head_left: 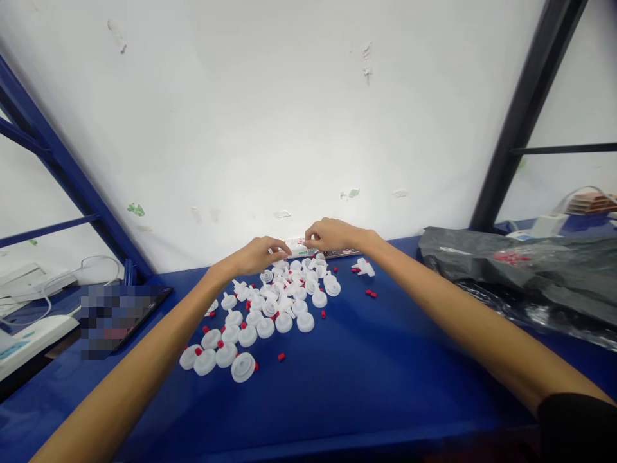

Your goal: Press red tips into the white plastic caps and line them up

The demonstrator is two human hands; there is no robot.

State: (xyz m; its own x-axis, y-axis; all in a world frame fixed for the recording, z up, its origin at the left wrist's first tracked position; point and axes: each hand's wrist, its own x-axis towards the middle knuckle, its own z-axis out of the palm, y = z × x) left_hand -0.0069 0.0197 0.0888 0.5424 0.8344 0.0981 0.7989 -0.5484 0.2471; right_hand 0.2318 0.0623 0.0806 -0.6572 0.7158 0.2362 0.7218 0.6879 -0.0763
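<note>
At the back of the table, against the wall, lies a clear and white printed packet with red and green marks. My left hand has its curled fingers at the packet's left end. The thumb and forefinger of my right hand pinch its right end. In front of my hands spreads a pile of white plastic spouted caps, several fitted with small red tips. Loose red tips lie among and beside them. A few white spouted pieces sit apart, below my right wrist.
On the blue table, a grey plastic bag lies at the right. A dark tablet, partly blurred, is at the left near a white power strip. Metal frame posts stand on both sides before the white wall.
</note>
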